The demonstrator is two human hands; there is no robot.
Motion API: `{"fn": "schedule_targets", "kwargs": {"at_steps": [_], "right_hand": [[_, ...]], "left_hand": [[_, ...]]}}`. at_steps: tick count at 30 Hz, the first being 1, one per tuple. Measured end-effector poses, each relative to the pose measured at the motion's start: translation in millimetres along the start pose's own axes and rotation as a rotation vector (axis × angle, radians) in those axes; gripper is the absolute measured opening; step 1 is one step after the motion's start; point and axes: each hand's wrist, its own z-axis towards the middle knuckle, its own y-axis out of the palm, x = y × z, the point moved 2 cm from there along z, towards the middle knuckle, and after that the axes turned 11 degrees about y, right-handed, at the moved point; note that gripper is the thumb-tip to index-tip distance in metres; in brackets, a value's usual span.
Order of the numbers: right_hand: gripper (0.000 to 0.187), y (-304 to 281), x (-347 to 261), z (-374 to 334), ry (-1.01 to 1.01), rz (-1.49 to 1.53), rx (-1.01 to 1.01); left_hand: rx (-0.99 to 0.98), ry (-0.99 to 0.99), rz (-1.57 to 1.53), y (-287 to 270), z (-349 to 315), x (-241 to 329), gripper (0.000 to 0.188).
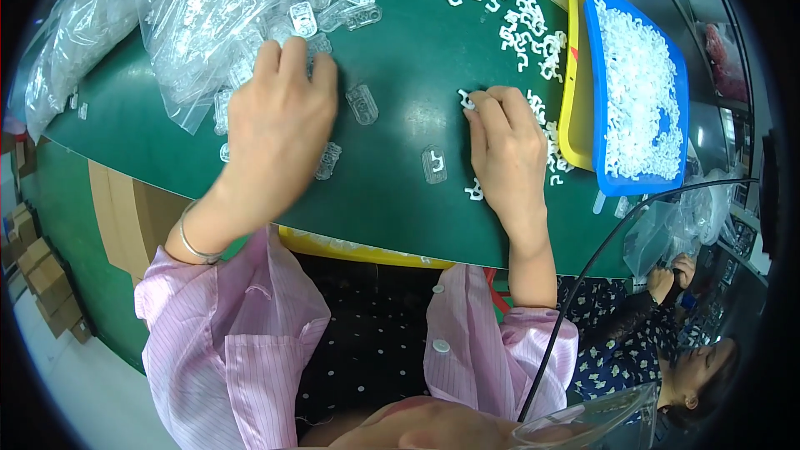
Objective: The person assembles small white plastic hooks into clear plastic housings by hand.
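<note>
My left hand (pixel 282 108) is over the loose clear plastic cases at the mouth of the bag, fingers bent down and apart among them. Its thumb and fingertips are partly hidden, and no case shows in its grip. My right hand (pixel 507 137) pinches a small white plastic clip (pixel 466 100) between thumb and fingers, just above the green table. Between the hands lies a clear oblong case (pixel 434 164) with a white clip inside. Farther off is another clear case (pixel 362 105) with no white clip visible in it. More white clips (pixel 527 29) are scattered beyond and beside my right hand.
A clear bag (pixel 208 21) full of cases covers the far left of the green table (pixel 400 217). At the right, a blue tray (pixel 594 75) heaped with white clips rests against a yellow tray (pixel 575 146). A black cable (pixel 617 237) crosses the right side; another person sits beyond it.
</note>
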Motion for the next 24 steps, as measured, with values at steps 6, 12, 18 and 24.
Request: {"fn": "schedule_targets", "kwargs": {"at_steps": [6,12,18,24], "right_hand": [[0.013,-2,13,2,0.054,0.160,0.123],[0.006,-18,6,7,0.144,0.279,0.135],[0.002,-16,17,0,0.483,0.947,-0.049],[0.006,-16,12,-4,0.585,1.469,-0.178]], "left_hand": [[-0.001,0.112,-0.238,7,-3,-14,0.026],[0.190,-0.009,-0.862,-11,10,-4,0.035],[-0.133,0.019,-1.528,3,27,13,0.034],[-0.084,-0.037,-1.913,22,27,44,0.031]]}}
